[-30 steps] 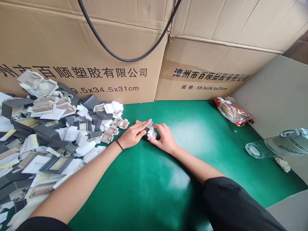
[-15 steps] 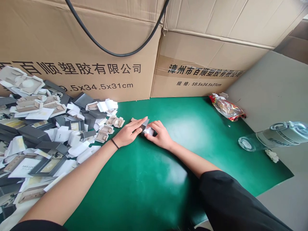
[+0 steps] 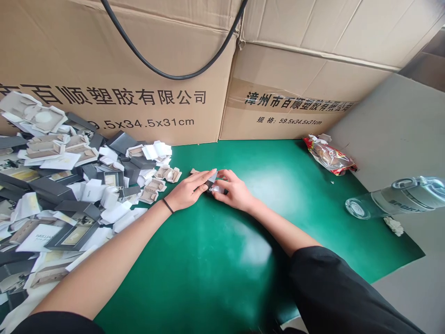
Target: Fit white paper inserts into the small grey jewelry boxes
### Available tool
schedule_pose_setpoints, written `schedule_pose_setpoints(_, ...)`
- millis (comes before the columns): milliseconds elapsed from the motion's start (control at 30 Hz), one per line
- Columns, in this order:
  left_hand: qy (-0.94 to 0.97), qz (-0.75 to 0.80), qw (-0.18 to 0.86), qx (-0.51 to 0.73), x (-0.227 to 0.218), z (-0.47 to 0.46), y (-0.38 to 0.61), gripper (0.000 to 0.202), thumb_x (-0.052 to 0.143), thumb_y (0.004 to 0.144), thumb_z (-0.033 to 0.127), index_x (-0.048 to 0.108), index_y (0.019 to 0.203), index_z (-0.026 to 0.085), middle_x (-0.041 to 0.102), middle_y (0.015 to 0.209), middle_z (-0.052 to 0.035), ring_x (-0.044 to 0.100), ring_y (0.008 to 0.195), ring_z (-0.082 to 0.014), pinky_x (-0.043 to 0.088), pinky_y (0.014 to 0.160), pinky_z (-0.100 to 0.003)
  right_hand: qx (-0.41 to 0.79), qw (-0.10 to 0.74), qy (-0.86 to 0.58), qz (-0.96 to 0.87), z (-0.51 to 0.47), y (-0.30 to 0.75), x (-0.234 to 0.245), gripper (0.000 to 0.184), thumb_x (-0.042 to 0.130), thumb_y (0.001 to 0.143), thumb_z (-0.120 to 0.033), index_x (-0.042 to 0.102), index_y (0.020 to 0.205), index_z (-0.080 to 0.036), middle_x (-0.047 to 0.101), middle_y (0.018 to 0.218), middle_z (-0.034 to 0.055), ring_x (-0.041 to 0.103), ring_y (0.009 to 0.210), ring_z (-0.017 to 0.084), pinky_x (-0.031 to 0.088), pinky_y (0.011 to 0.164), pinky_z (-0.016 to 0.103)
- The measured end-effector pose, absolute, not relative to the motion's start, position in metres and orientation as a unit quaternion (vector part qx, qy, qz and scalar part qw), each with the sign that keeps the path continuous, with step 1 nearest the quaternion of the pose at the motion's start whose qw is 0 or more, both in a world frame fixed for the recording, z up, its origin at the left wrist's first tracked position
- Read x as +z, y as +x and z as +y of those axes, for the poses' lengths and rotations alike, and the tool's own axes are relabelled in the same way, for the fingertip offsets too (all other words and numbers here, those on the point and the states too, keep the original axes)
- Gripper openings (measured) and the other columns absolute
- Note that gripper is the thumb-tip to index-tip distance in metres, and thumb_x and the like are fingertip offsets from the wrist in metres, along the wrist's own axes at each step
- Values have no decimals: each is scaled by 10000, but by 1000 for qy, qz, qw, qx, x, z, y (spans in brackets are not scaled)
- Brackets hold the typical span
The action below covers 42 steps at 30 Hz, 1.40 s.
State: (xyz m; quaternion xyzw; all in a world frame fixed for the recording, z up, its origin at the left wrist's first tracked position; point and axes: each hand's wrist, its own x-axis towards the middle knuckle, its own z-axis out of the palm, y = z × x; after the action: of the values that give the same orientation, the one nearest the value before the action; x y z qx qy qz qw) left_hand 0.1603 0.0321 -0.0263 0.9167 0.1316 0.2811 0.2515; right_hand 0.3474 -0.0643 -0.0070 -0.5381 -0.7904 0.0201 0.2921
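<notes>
My left hand (image 3: 189, 189) closes around a small dark box (image 3: 211, 180), fingers over its far side and thumb against the near side. Close by on the right, my right hand (image 3: 233, 190) has curled fingers pinching a small white piece (image 3: 218, 189) at the box's right end. Both hands rest low over the green tabletop (image 3: 181, 260). The fingers hide most of the box and the white piece, so I cannot make out their full shape. A bit of brown card (image 3: 193, 171) shows just behind my left fingers.
A heap of dark boxes (image 3: 52, 190), white papers and card inserts (image 3: 47, 118) spreads along the left. Large cardboard cartons (image 3: 167, 51) stand at the back, with a black cable (image 3: 184, 77) hanging before them. On the right are a red snack packet (image 3: 328, 155), a clear bottle (image 3: 399, 197) and crumpled tissue (image 3: 394, 226).
My right hand's fingers have shifted slightly at the end of the box, with the index finger lifted a little. My left hand keeps its hold. The whole view has moved slightly.
</notes>
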Motion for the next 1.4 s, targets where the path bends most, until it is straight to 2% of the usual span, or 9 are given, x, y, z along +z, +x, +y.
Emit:
schedule_pose_setpoints(133,917,131,257,274,-26,33,161,479,332,951,269,301,1429,262,443,1413,-36,413,1292,-175,236,1131,-378,-52,228,-514,-825,-62,350,-6,199,464,899,-330,622,856,-215,610,914,60,536,863,182,441,716,313)
schedule_pose_setpoints(233,918,130,260,270,-26,33,161,477,323,951,275,309,1427,254,434,1420,-37,404,1298,-177,246,1128,-370,-96,196,-494,-842,-62,349,-6,235,417,924,-316,605,833,-206,619,854,58,538,915,191,398,673,309)
schedule_pose_setpoints(467,916,145,265,266,-26,33,162,473,284,958,272,295,1431,244,439,1415,-51,416,1289,-175,219,1130,-408,-86,210,-474,-851,-62,352,-11,211,404,941,-328,583,965,-218,623,938,59,532,943,183,390,710,317)
schedule_pose_setpoints(700,915,137,265,270,-23,31,162,469,300,953,266,320,1421,253,465,1395,-50,415,1287,-180,238,1123,-396,-93,234,-525,-813,-63,343,-12,250,417,940,-338,589,802,-219,629,862,44,540,821,170,377,691,319)
schedule_pose_setpoints(833,914,136,269,273,-23,30,163,470,299,952,266,322,1421,257,461,1397,-49,416,1287,-181,241,1122,-391,-79,241,-529,-810,-62,344,-14,235,439,935,-354,590,806,-228,615,863,41,529,780,162,378,684,311)
schedule_pose_setpoints(1133,907,153,288,267,-25,30,163,484,303,954,255,275,1437,280,464,1395,-33,411,1287,-159,206,1132,-381,-21,287,-596,-750,-66,331,-10,146,524,872,-276,618,768,-236,615,949,26,498,793,172,441,631,279)
schedule_pose_setpoints(1233,904,157,294,267,-24,30,163,479,315,950,255,297,1429,276,468,1393,-29,411,1289,-163,201,1133,-380,-24,269,-585,-765,-64,335,-7,182,504,886,-296,622,762,-234,607,942,28,491,795,172,443,644,282)
schedule_pose_setpoints(1400,905,161,294,262,-23,30,164,469,317,947,259,328,1416,263,449,1409,-35,403,1297,-172,196,1133,-390,-37,213,-528,-821,-59,349,-6,265,437,929,-400,635,857,-239,599,949,44,502,815,171,434,691,297)
